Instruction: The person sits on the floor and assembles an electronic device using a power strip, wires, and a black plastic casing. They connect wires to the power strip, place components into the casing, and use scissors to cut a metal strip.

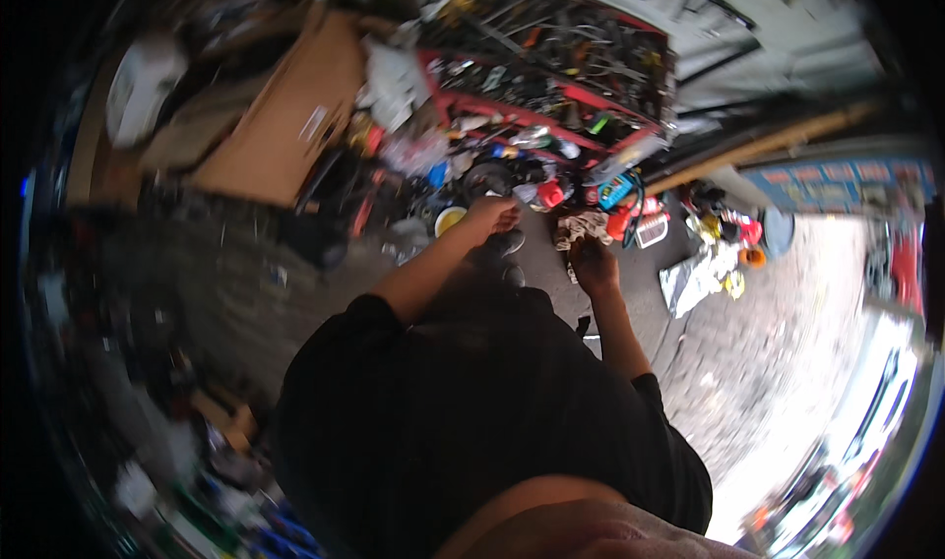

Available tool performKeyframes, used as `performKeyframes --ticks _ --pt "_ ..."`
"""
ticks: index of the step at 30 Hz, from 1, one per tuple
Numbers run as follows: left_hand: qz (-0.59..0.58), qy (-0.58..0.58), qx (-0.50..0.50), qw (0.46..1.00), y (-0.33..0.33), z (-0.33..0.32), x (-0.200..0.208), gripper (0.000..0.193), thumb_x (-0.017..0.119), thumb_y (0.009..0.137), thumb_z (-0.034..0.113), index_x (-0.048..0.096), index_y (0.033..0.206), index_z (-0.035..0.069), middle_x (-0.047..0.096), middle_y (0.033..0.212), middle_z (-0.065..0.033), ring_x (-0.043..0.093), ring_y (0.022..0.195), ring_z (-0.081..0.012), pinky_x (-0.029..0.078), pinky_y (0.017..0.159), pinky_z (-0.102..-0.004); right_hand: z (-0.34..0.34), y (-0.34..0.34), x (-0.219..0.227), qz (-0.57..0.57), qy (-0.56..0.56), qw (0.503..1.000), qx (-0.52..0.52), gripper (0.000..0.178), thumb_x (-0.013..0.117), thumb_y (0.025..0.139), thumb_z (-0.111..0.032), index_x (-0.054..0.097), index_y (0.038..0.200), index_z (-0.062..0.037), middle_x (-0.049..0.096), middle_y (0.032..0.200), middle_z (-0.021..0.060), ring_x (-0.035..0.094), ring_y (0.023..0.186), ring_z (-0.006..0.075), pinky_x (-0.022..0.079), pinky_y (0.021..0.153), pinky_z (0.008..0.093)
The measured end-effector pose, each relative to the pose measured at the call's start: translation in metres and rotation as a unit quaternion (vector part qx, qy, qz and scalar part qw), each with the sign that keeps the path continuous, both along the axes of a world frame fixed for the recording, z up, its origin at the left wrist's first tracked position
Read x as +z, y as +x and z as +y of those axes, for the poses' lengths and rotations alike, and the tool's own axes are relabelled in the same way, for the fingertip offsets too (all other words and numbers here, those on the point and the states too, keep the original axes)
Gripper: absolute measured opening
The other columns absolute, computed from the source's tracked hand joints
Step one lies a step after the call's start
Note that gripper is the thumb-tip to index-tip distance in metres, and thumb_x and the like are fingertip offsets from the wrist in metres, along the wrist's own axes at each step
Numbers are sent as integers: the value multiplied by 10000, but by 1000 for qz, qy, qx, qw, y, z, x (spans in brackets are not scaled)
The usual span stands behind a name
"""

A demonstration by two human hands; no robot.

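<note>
My left hand is held out in front of me, fingers loosely bent, and I see nothing in it. Beyond it lies a jumble of small items, with a yellow-rimmed round tub close beside the wrist. My right hand is closed on a crumpled, light patterned rag, which bunches up past the fingers and hangs down at their left. Its fingertips are in shadow. Just right of the rag are a red container and a red-and-white package. Motion blurs the picture.
A red tool cart heaped with tools stands ahead. At left leans a large cardboard sheet. A teal bottle stands near the cart, and a silvery sheet lies on the ground at right. My shoes show below.
</note>
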State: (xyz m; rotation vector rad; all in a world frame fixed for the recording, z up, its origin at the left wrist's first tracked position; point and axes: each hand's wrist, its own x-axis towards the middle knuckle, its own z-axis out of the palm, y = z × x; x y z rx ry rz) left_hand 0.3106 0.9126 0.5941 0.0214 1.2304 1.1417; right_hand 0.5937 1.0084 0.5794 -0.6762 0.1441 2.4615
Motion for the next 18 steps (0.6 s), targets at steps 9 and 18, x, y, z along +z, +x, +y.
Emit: performKeyframes --ticks 9,18 --pt "116 28 236 964 31 -236 90 284 635 936 284 629 1086 43 676 956 -65 629 857 -153 501 789 -295 -80 -142 1 -116 -78 954 265 154 541 957 -130 559 954 23 588 917 122 592 918 281 512 900 397" --pt "269 102 354 890 3 -369 115 309 633 935 214 614 1140 -16 662 968 -56 602 886 -132 475 790 -274 -249 -274 5 -113 13 828 549 203 567 945 -185 612 980 9 645 960 120 623 897 259 519 879 382"
